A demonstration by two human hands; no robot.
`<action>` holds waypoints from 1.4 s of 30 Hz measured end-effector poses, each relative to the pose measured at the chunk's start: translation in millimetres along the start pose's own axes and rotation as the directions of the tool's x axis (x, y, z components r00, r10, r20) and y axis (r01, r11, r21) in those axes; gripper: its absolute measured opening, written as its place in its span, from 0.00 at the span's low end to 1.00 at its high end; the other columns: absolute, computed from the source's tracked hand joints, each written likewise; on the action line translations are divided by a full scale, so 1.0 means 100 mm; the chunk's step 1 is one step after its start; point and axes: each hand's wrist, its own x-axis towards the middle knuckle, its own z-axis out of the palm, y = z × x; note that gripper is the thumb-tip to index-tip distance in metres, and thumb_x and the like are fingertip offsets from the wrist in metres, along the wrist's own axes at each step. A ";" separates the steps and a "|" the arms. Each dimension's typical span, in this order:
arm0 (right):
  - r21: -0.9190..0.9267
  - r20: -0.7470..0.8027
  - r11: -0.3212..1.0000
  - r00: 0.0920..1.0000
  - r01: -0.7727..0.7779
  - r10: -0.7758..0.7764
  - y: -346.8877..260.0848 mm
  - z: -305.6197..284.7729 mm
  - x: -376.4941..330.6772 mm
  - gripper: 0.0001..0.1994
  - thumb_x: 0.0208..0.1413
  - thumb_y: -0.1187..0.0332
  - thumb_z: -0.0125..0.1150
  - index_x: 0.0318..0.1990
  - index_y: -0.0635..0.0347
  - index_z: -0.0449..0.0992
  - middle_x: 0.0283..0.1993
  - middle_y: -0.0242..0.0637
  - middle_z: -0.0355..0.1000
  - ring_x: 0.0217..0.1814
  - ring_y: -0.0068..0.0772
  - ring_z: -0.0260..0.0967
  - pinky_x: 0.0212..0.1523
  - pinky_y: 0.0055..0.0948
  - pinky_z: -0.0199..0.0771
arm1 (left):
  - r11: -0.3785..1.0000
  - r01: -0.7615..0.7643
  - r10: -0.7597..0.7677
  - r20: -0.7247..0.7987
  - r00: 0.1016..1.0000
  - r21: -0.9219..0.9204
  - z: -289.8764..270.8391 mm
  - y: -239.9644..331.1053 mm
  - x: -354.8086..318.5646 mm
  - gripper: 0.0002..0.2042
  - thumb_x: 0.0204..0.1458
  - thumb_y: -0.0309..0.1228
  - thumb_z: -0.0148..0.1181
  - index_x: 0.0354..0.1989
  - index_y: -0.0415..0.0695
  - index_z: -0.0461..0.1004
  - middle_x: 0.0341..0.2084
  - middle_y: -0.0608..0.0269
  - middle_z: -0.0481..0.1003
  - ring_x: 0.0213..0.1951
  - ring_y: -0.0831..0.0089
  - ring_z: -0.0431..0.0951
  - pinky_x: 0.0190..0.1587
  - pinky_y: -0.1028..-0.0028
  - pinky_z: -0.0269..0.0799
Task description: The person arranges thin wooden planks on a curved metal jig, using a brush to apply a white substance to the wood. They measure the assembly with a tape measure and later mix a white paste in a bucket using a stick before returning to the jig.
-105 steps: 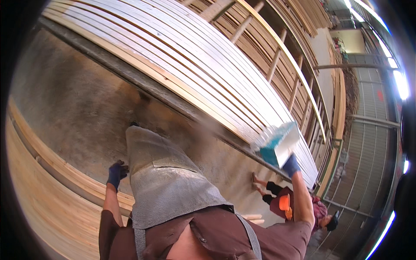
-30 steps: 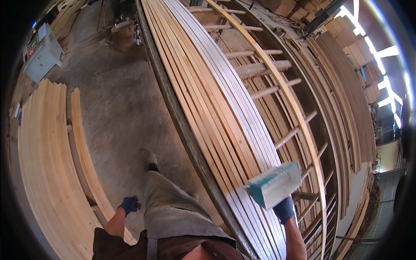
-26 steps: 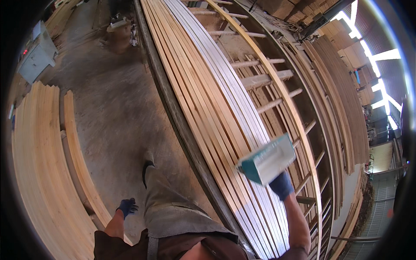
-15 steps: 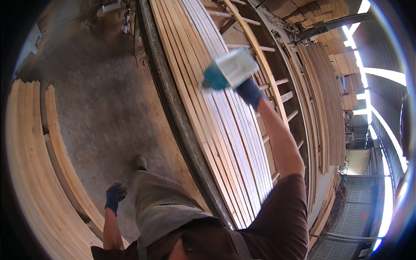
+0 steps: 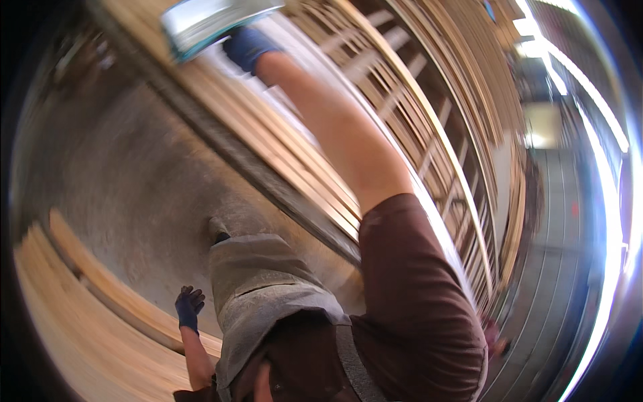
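Observation:
My right hand, in a dark blue glove, is closed at the top of the view. It grips a boxy teal and silvery-white object, blurred and partly cut off by the upper edge, so its kind is unclear. Beneath it run long planks, pale wood on the near side and whitish on the far side. The object hides whether it touches them. Low on the left hangs my left hand, gloved in dark blue, its fingers apart and nothing in it. It is nearest to the stacked boards.
A dark rail edges the planks on the floor side. Past the planks lie a slatted wooden rack and more piled timber. The dusty concrete floor stretches between the planks and the left-hand stack. A corrugated wall stands right.
My right hand has moved up and left along the planks with the teal and white object. The whole view has swung round. My left hand stays low and open.

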 end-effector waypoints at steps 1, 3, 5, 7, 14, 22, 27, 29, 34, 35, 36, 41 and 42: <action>-0.031 -0.004 0.999 1.000 0.012 -0.012 0.12 0.00 -0.37 0.15 0.54 0.62 0.56 0.45 0.57 0.80 0.40 0.54 0.78 0.42 0.54 0.76 0.45 0.44 0.76 | 0.997 -0.009 0.008 0.005 1.000 0.073 0.06 0.04 0.02 0.26 0.60 0.54 0.48 0.59 0.49 0.68 0.47 0.54 0.78 0.40 0.64 0.80 0.45 0.61 0.70; 0.022 0.193 0.995 0.977 -0.096 0.090 0.05 -0.31 -1.18 0.15 0.53 0.62 0.56 0.46 0.54 0.80 0.39 0.51 0.78 0.43 0.54 0.76 0.46 0.45 0.76 | 0.982 -0.036 0.034 0.011 0.999 0.184 0.33 0.07 0.04 0.26 0.60 0.54 0.48 0.59 0.48 0.67 0.48 0.54 0.78 0.40 0.63 0.79 0.46 0.61 0.70; 0.036 0.143 0.982 0.973 -0.187 0.180 0.20 -0.56 -2.07 0.11 0.50 0.62 0.57 0.38 0.54 0.82 0.38 0.51 0.78 0.38 0.56 0.76 0.39 0.46 0.77 | 0.959 -0.019 0.006 0.045 0.999 0.282 0.50 0.12 0.18 0.26 0.60 0.52 0.49 0.60 0.48 0.67 0.47 0.55 0.78 0.39 0.63 0.79 0.45 0.61 0.70; -0.014 0.104 0.966 0.961 -0.257 0.257 0.30 -0.88 -3.08 0.10 0.50 0.64 0.56 0.35 0.54 0.81 0.35 0.51 0.78 0.38 0.56 0.76 0.37 0.48 0.76 | 0.932 0.032 -0.057 0.059 0.997 0.360 0.60 0.09 0.32 0.25 0.60 0.51 0.49 0.59 0.48 0.67 0.46 0.55 0.78 0.39 0.63 0.79 0.43 0.62 0.71; -0.118 0.186 0.829 0.808 -0.547 0.559 0.94 -1.86 -6.33 0.08 0.55 0.67 0.59 0.35 0.61 0.80 0.32 0.45 0.77 0.34 0.44 0.76 0.37 0.39 0.77 | 0.848 -0.016 -0.072 0.146 0.987 0.530 1.16 -0.25 0.59 0.17 0.62 0.45 0.49 0.52 0.49 0.71 0.39 0.57 0.79 0.35 0.64 0.80 0.33 0.66 0.74; -0.322 -0.054 0.416 0.455 -0.850 0.889 1.32 -2.63 -9.63 0.20 0.46 0.57 0.66 0.46 0.55 0.79 0.41 0.50 0.78 0.45 0.55 0.76 0.46 0.46 0.77 | 0.667 -0.042 -0.057 0.108 0.993 0.744 1.60 -0.44 -0.23 0.15 0.62 0.44 0.48 0.48 0.50 0.74 0.34 0.59 0.82 0.29 0.67 0.81 0.33 0.67 0.74; -0.461 -0.033 0.458 0.530 -0.760 0.847 1.04 -2.75 -9.23 0.16 0.49 0.54 0.62 0.42 0.52 0.81 0.34 0.49 0.78 0.41 0.55 0.76 0.39 0.50 0.75 | 0.723 0.008 -0.069 0.062 0.996 0.691 1.06 -0.31 -0.13 0.16 0.62 0.47 0.48 0.49 0.52 0.73 0.34 0.58 0.82 0.31 0.67 0.81 0.33 0.68 0.73; -0.460 0.006 0.439 0.491 -0.772 0.871 0.94 -2.65 -8.81 0.17 0.49 0.53 0.62 0.42 0.52 0.81 0.33 0.48 0.79 0.40 0.53 0.77 0.38 0.48 0.76 | 0.736 0.025 -0.042 0.010 0.999 0.676 0.94 -0.07 -0.23 0.18 0.61 0.49 0.49 0.49 0.50 0.73 0.34 0.58 0.82 0.31 0.67 0.81 0.33 0.67 0.73; -0.340 0.076 0.750 0.778 -0.568 0.624 0.79 -2.02 -7.13 0.15 0.51 0.61 0.64 0.45 0.55 0.80 0.38 0.44 0.80 0.45 0.47 0.78 0.43 0.41 0.77 | 0.839 0.045 -0.045 -0.012 0.999 0.542 0.30 0.48 -0.11 0.20 0.62 0.50 0.49 0.49 0.46 0.72 0.35 0.55 0.82 0.31 0.64 0.82 0.34 0.66 0.73; -0.373 0.107 0.765 0.794 -0.526 0.598 0.54 -1.92 -6.52 0.13 0.49 0.58 0.65 0.40 0.53 0.82 0.34 0.42 0.80 0.39 0.49 0.78 0.39 0.43 0.77 | 0.863 0.060 -0.065 -0.008 0.998 0.502 0.15 0.60 -0.10 0.20 0.62 0.49 0.49 0.50 0.46 0.72 0.36 0.55 0.82 0.31 0.63 0.82 0.34 0.66 0.73; -0.353 0.118 0.793 0.817 -0.497 0.564 0.44 -1.97 -6.03 0.13 0.50 0.59 0.64 0.40 0.53 0.82 0.34 0.43 0.80 0.39 0.48 0.78 0.39 0.43 0.78 | 0.888 0.061 -0.065 -0.008 0.998 0.456 0.21 0.60 -0.09 0.20 0.62 0.49 0.49 0.50 0.46 0.72 0.36 0.54 0.82 0.32 0.63 0.82 0.34 0.66 0.73; -0.282 0.117 0.907 0.927 -0.314 0.357 0.23 -1.35 -3.92 0.11 0.52 0.62 0.62 0.41 0.54 0.81 0.34 0.44 0.80 0.38 0.49 0.78 0.40 0.42 0.78 | 0.962 0.023 -0.023 -0.002 1.000 0.270 -0.23 1.46 0.11 0.19 0.62 0.47 0.48 0.50 0.46 0.71 0.38 0.50 0.81 0.33 0.60 0.82 0.34 0.63 0.74; -0.261 0.079 0.933 0.958 -0.247 0.276 0.02 -1.20 -3.31 0.11 0.52 0.63 0.61 0.41 0.54 0.81 0.34 0.44 0.80 0.37 0.49 0.78 0.40 0.42 0.78 | 0.970 0.051 -0.048 -0.018 0.999 0.239 -0.32 1.71 0.18 0.16 0.62 0.45 0.49 0.48 0.46 0.71 0.35 0.49 0.81 0.33 0.58 0.82 0.33 0.62 0.74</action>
